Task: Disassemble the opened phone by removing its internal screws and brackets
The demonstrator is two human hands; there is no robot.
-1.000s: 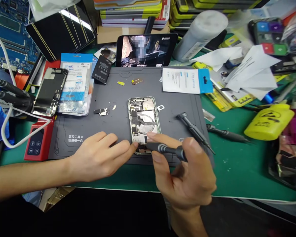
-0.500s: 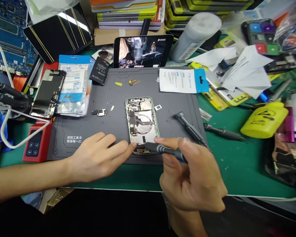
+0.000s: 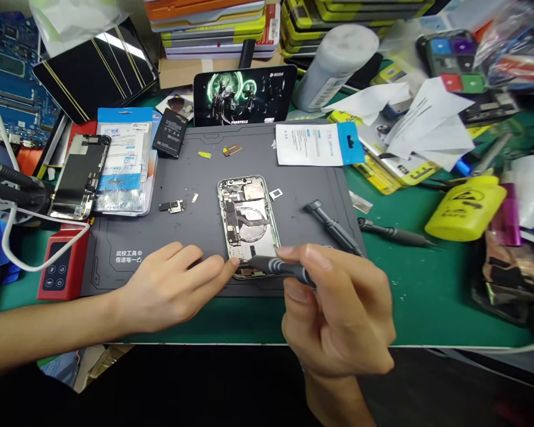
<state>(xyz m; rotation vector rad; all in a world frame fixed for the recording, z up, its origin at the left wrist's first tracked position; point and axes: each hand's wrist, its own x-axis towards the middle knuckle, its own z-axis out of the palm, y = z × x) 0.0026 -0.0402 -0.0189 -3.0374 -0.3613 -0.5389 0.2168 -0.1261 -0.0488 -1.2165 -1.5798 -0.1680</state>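
An opened phone housing point(image 3: 258, 240) lies on the dark mat, its inner parts and a round coil area bare. My right hand point(image 3: 338, 308) grips a dark grey screwdriver point(image 3: 276, 265), which slants down to the left toward the housing's lower end. Its tip is hard to make out against the parts. My left hand point(image 3: 173, 284) rests on the mat with fingers stretched out, one fingertip touching the housing's lower left corner. Beside the housing's right edge is a small white SIM tray point(image 3: 276, 194).
Two more screwdrivers, one on the mat point(image 3: 333, 225) and one on the green table point(image 3: 394, 232), lie at right. A phone point(image 3: 244, 98) playing video stands behind. A removed screen point(image 3: 80, 175), black battery point(image 3: 170, 131), red device point(image 3: 62, 261) and yellow bottle point(image 3: 465, 207) surround the mat.
The whole view has shifted a little, so things sit further left. My right hand still holds the screwdriver at the housing, more of its handle now covered. The video picture has changed.
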